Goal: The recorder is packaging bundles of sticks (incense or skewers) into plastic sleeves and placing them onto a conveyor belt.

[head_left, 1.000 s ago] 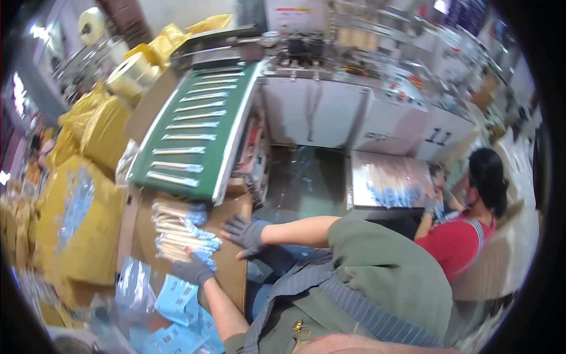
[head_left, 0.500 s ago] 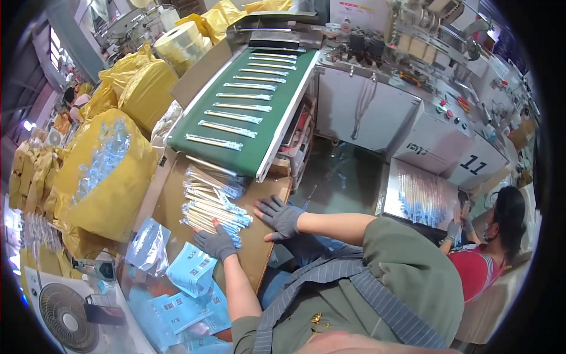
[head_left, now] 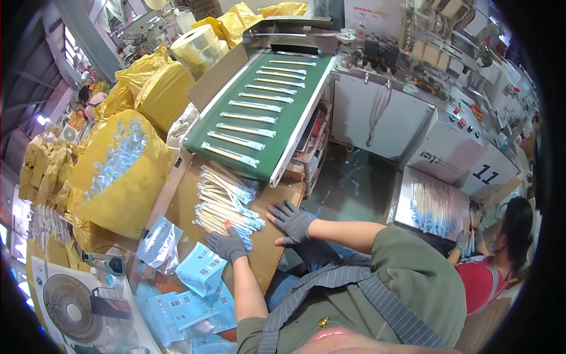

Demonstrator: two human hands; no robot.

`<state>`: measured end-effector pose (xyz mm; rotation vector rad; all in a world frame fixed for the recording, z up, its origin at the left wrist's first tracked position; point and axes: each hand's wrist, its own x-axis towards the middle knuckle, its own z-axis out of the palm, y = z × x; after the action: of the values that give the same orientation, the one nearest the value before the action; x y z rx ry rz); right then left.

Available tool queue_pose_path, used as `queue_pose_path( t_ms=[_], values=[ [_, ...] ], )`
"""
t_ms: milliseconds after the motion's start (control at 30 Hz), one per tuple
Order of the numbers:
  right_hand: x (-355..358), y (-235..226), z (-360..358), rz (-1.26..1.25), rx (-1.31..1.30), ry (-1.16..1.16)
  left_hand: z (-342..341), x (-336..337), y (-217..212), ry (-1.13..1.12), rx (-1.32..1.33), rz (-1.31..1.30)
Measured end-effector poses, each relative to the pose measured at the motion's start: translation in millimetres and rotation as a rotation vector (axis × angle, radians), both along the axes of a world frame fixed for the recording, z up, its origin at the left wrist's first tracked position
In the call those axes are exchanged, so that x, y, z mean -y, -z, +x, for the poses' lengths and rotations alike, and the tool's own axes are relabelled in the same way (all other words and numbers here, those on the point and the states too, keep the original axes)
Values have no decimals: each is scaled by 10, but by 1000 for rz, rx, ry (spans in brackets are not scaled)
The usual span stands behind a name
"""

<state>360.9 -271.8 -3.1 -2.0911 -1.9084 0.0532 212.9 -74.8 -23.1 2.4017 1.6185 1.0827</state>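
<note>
A loose pile of thin wooden sticks [head_left: 227, 203], wrapped in clear film with blue ends like packaged chopsticks, lies on the brown board [head_left: 277, 251] in front of me. My left hand [head_left: 229, 245], in a grey glove with bare fingertips, rests against the near side of the pile with its fingers stretched out. To the pile's right, my right hand [head_left: 291, 224] lies flat on the board, its gloved fingers spread and holding nothing. Several more wrapped sticks lie crosswise in a row along the green conveyor belt [head_left: 203, 133], whose lower end overhangs the board.
Blue printed pouches [head_left: 201, 270] and a silvery pouch [head_left: 159, 245] lie left of my left forearm. Beyond them stand a yellow sack [head_left: 127, 194] of wrappers and a fan [head_left: 73, 307]. At right, a co-worker [head_left: 495, 253] handles sticks beside a metal tray [head_left: 407, 203].
The belt's sticks have advanced toward me, and one at its lower end has dropped onto the pile. My hands stay in place as the view shifts slightly. The co-worker's hands now hold sticks.
</note>
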Motion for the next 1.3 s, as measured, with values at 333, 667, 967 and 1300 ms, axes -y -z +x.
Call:
queue_pose_path(
  t_ms=[333, 667, 967, 1300],
  values=[
    [-179, -1020, 576, 663, -270, -254, -37, 7, -28, 25, -40, -87],
    [-1053, -1185, 4443, 177, 342, 1073, -59, 128, -47, 10, -104, -95],
    [-1360, -981, 3591, 334, -65, 177, -57, 171, -124, 47, -36, -129],
    [-1500, -1198, 415, 190, -85, -141, 47, -46, -111, -25, 85, -209]
  ],
)
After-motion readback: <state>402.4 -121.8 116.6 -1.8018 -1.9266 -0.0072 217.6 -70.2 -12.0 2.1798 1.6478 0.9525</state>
